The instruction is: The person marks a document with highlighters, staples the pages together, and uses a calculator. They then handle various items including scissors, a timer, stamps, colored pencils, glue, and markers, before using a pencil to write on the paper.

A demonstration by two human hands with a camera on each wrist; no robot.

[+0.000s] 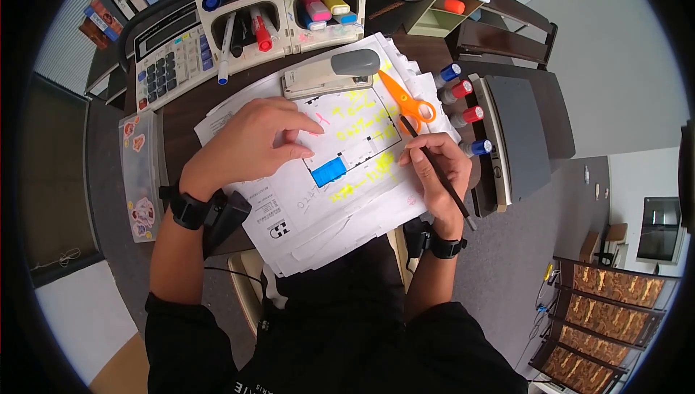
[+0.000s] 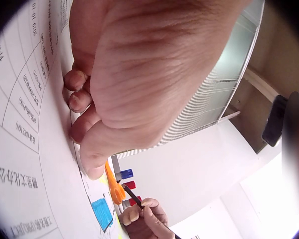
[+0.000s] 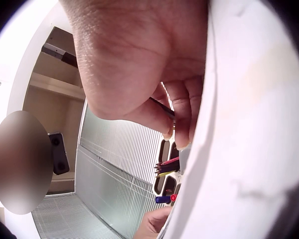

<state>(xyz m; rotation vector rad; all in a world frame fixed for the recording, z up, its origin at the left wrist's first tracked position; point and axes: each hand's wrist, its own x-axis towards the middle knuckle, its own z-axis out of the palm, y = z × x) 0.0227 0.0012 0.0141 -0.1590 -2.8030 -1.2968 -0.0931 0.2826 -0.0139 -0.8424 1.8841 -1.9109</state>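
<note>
My left hand (image 1: 250, 137) rests on a stack of printed papers (image 1: 318, 231), fingers loosely bent and thumb apart from the forefinger. Its fingertips meet the sheet in the left wrist view. In my right hand (image 1: 445, 180), thumb and fingers pinch a dark pencil (image 1: 410, 126), its shaft slanting back past the palm. The top sheet bears a floor plan with a blue-filled rectangle (image 1: 329, 172) and yellow highlighter marks. Beyond the pencil's upper end lie orange scissors (image 1: 420, 109). A stapler (image 1: 311, 81) sits along the far edge of the sheets.
A desk organizer (image 1: 284, 28) with pens and highlighters stands at the back, beside a calculator (image 1: 170, 68). Several red- and blue-capped markers (image 1: 460, 91) line the right of the papers, near a dark flat device (image 1: 510, 137). A stickered plastic case (image 1: 142, 170) lies at left.
</note>
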